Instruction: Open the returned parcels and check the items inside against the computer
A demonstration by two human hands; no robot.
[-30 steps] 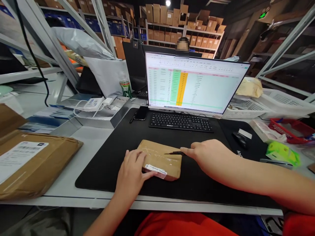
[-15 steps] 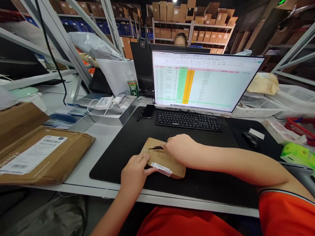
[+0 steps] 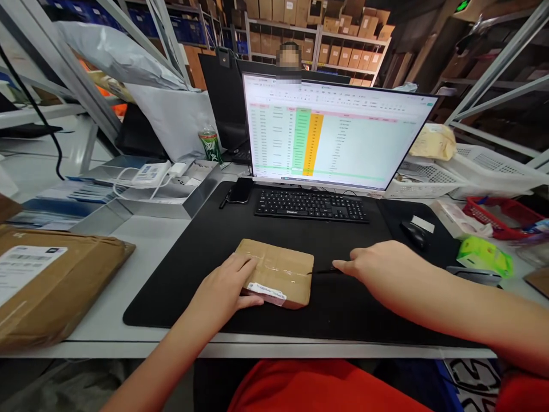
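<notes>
A small brown cardboard box [image 3: 281, 266] with clear tape across its top and a white label on its near side lies on the black desk mat [image 3: 184, 286]. My left hand [image 3: 227, 286] grips its left end, fingers on top and thumb along the near side. Just right of the box, my right hand [image 3: 377, 266] is closed around a knife [image 3: 323, 271]. Its thin dark blade points left, with the tip at the box's right edge by the tape seam. The fist hides the handle.
Behind the box are a keyboard [image 3: 311, 206], a monitor [image 3: 343, 134] and a phone [image 3: 240, 190]. A mouse [image 3: 414, 234] and a green packet [image 3: 484, 256] lie right. At left sit a larger carton [image 3: 68, 286] and a grey tray [image 3: 184, 200]. A person is behind the monitor.
My right hand has drawn the knife from the top of the box out past its right end. My left hand still holds the box. The view has shifted to the right.
</notes>
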